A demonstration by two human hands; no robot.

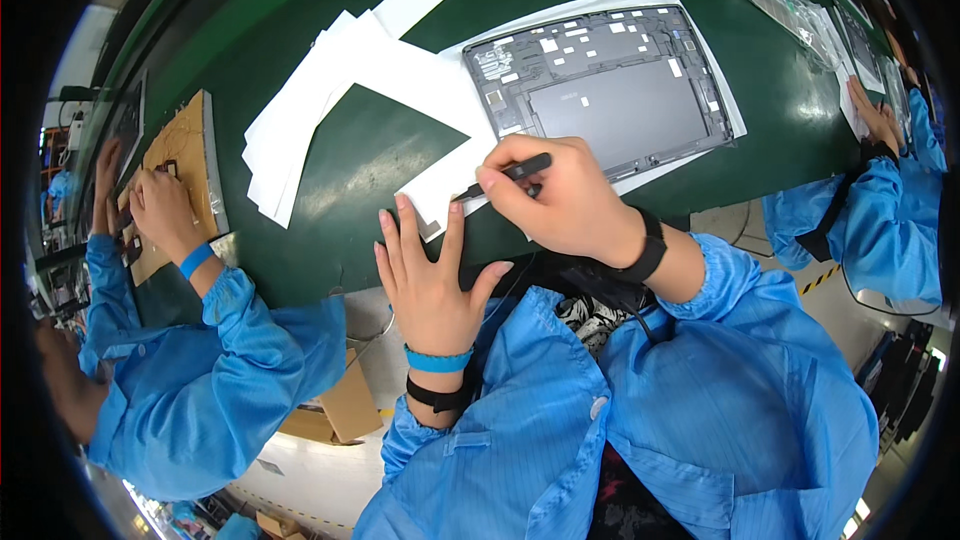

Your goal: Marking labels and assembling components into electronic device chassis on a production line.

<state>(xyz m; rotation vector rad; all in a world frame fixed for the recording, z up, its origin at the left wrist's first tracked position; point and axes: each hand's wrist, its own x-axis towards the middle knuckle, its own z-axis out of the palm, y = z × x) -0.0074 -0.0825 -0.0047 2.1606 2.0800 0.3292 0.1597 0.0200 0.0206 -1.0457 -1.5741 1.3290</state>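
My right hand (580, 205) pinches a pair of black tweezers (530, 166), their tips slanting down to the left, close to my left fingertips. My left hand (428, 290) has its fingers spread, and its fingertips rest at the near edge of a white sheet (436, 178). A small greyish strip lies at that sheet's corner, between my fingers; what it is I cannot make out. Just beyond my right hand lies a dark grey tablet-like housing (620, 105), dotted with small white pads and set on white paper. My right hand overlaps its near left corner.
Several white sheets (330, 70) are fanned out at the left on the green table (390, 145). A co-worker's hand (165, 208) is over a brown board (190, 150) at far left. Clear plastic bags (790, 10) and another person's hand (875, 118) are at far right.
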